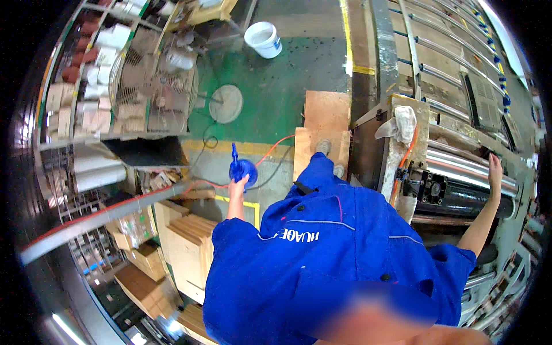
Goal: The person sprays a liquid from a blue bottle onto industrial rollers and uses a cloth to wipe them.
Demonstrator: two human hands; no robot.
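Note:
Out to the left, over the floor, my left hand (237,185) is closed on a round blue bottle (244,168) with a narrow spout pointing away from me. Its exact kind is hard to make out from above. On the right, my arm reaches across a machine with a shiny metal roller (460,167) and a black roller (460,197) beside it. At the far end of the metal roller, my right hand (495,168) rests with its fingers stretched out and nothing visible in them.
Wooden boards (326,109) lie under my feet. A white rag (402,123) and an orange hose hang on the machine frame. A caged fan (152,86), a white bucket (263,40), stacked brown boards (187,238) and a red-edged beam (103,218) stand to the left.

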